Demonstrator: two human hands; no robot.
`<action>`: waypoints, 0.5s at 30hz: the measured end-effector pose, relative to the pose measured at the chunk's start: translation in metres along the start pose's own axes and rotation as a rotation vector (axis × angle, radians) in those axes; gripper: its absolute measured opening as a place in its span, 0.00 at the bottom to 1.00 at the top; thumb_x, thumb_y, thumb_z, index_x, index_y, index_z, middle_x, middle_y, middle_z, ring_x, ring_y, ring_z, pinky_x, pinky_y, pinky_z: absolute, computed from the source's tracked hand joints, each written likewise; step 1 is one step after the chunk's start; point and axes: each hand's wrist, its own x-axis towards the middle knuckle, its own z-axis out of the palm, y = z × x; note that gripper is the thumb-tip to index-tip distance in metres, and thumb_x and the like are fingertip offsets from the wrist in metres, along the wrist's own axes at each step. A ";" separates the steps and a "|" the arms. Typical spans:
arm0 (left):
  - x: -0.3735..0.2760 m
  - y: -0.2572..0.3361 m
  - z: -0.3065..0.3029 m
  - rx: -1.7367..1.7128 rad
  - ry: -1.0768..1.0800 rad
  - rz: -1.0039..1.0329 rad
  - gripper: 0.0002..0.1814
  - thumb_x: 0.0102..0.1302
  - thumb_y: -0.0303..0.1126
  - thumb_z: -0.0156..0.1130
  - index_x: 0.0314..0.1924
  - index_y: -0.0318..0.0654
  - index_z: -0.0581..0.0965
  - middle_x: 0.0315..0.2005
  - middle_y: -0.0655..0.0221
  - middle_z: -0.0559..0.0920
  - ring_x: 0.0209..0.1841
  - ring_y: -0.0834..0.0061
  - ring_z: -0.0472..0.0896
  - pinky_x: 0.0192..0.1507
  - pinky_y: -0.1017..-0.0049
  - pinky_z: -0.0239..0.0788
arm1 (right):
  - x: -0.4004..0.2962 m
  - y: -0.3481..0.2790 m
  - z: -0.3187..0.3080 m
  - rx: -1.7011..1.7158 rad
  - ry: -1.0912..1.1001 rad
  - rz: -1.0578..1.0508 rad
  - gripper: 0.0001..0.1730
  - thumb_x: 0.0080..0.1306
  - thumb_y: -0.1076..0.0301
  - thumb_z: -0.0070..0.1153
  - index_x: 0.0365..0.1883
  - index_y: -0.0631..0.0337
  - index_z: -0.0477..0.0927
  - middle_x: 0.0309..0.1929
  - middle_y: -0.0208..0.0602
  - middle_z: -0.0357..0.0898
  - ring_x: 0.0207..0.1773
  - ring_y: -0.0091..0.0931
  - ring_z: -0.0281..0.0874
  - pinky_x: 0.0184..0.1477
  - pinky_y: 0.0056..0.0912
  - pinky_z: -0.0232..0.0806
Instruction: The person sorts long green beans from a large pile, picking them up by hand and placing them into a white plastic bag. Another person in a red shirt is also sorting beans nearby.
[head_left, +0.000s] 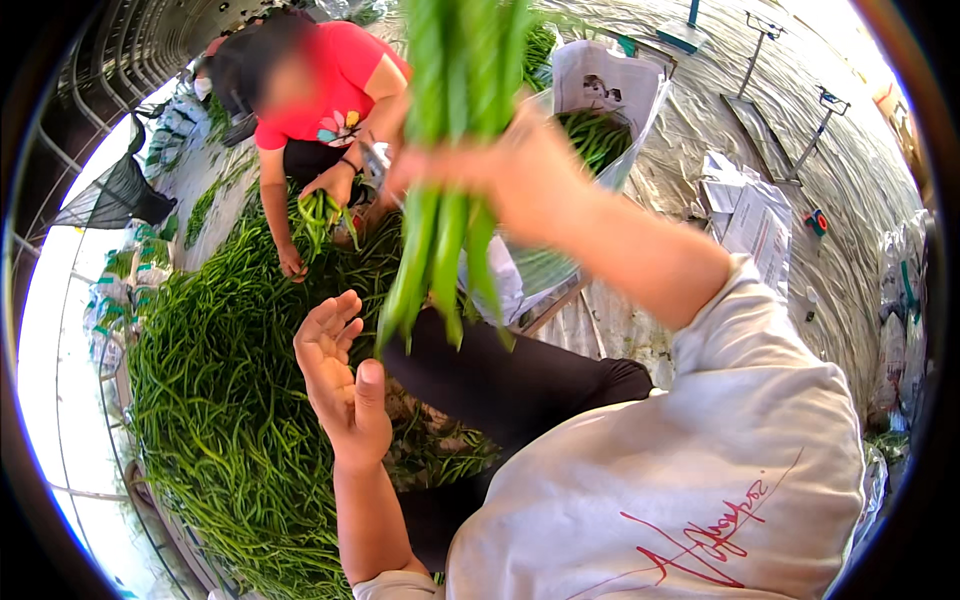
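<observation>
Raised close to the camera, my right hand (517, 176) grips a bunch of long green chili peppers (442, 232), blurred by motion. The bunch's tips hang downward and its top runs out of the picture. My left hand (341, 382) is empty, fingers apart and thumb out, just left of and below the hanging tips. Beneath it spreads a large heap of green chili peppers (232, 397). My dark-trousered leg (510, 375) is bent beside the heap.
Across the heap a person in a red shirt (360, 67) bends forward, holding several peppers (322, 214). A clear plastic bag (637, 150), lined with printed paper, holds peppers. Paper sheets (750, 217), a tape roll (817, 222) and metal stands (765, 142) are to the right.
</observation>
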 end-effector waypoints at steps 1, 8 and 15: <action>0.008 -0.001 0.008 0.126 -0.054 0.015 0.33 0.61 0.39 0.66 0.61 0.31 0.64 0.53 0.57 0.75 0.55 0.65 0.73 0.56 0.68 0.65 | 0.013 -0.011 -0.028 -0.147 0.117 0.021 0.07 0.61 0.72 0.60 0.38 0.63 0.80 0.35 0.38 0.83 0.36 0.27 0.82 0.42 0.33 0.75; 0.054 -0.042 0.060 0.612 -0.355 0.224 0.25 0.59 0.32 0.66 0.57 0.35 0.71 0.51 0.58 0.77 0.53 0.58 0.74 0.55 0.63 0.65 | 0.076 -0.021 -0.205 -0.457 0.204 -0.173 0.07 0.62 0.71 0.61 0.37 0.63 0.78 0.31 0.34 0.80 0.34 0.26 0.80 0.37 0.30 0.74; 0.092 -0.071 0.115 1.067 -0.485 0.543 0.22 0.55 0.35 0.65 0.52 0.43 0.78 0.50 0.71 0.79 0.49 0.70 0.74 0.53 0.66 0.61 | 0.085 0.092 -0.285 -1.357 -0.205 -0.033 0.28 0.49 0.64 0.71 0.48 0.60 0.76 0.43 0.37 0.82 0.46 0.32 0.80 0.51 0.34 0.72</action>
